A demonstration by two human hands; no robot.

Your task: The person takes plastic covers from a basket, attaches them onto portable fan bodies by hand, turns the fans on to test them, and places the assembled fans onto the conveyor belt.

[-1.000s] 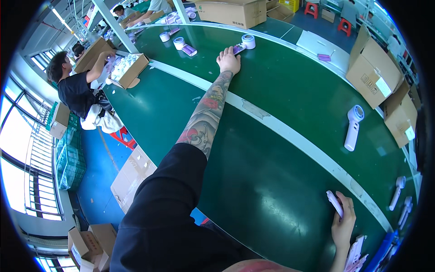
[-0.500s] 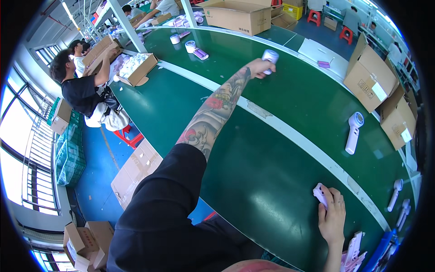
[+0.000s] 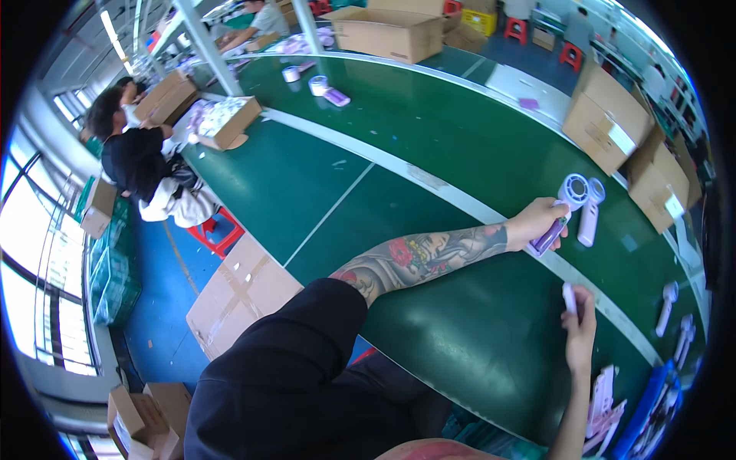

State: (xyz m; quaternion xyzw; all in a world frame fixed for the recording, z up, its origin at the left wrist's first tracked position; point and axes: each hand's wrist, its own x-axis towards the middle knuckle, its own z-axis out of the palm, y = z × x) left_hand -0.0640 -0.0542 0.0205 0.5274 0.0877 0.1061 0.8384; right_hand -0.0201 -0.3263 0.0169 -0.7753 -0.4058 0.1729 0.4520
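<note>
My left hand (image 3: 535, 222) is closed round the handle of a lilac handheld fan (image 3: 573, 192), whose round head points away from me. The open side of its handle shows a purple inside. Just behind it, a second lilac handheld fan (image 3: 588, 222) lies on the green belt (image 3: 475, 146), partly overlapped by the held one in the picture. Nearer to me, my right hand (image 3: 583, 330) pinches a narrow pale plastic cover (image 3: 569, 297), seen nearly edge-on above the green worktop (image 3: 445, 330).
Pale pink plastic shells (image 3: 602, 402) and a blue bin (image 3: 648, 406) are at the near right. Another fan (image 3: 665, 310) lies on the belt's right. Cardboard boxes (image 3: 609, 115) line the far side. A co-worker (image 3: 138, 153) sits at the left by a filled carton (image 3: 238, 126).
My left hand has swung from the far middle of the belt to the right, bringing the fan close to my right hand. My right hand has lifted slightly and turned the pale cover.
</note>
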